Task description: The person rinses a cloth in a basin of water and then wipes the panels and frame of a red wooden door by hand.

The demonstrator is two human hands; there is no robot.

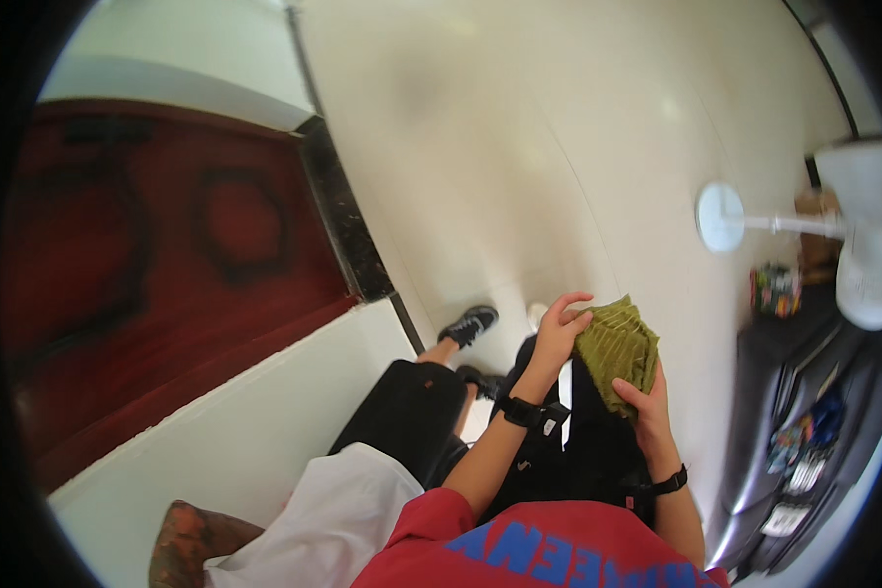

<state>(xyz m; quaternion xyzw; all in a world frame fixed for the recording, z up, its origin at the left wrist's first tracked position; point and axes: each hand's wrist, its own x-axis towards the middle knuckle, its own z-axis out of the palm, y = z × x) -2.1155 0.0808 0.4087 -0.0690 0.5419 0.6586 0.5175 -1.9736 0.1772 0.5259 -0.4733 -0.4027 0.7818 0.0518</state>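
A folded olive-green striped cloth [617, 349] is held up in front of me, over my dark trousers. My left hand [556, 332] pinches its left edge, with the index finger raised off it. On the lower right side, my right hand [648, 415] grips the cloth, thumb on the near face and fingers behind. The folds hide how many layers there are. A black band with a small device [533, 414] circles my left wrist, and another black band [670, 481] is on the right.
Close on my left is another person in a white top [345, 507] and black shorts [404, 408]. A red door [242, 220] stands beyond. To the right are a white pedestal fan [720, 218] and a dark sofa [757, 404] with items on it. Pale floor tiles [485, 147] stretch ahead.
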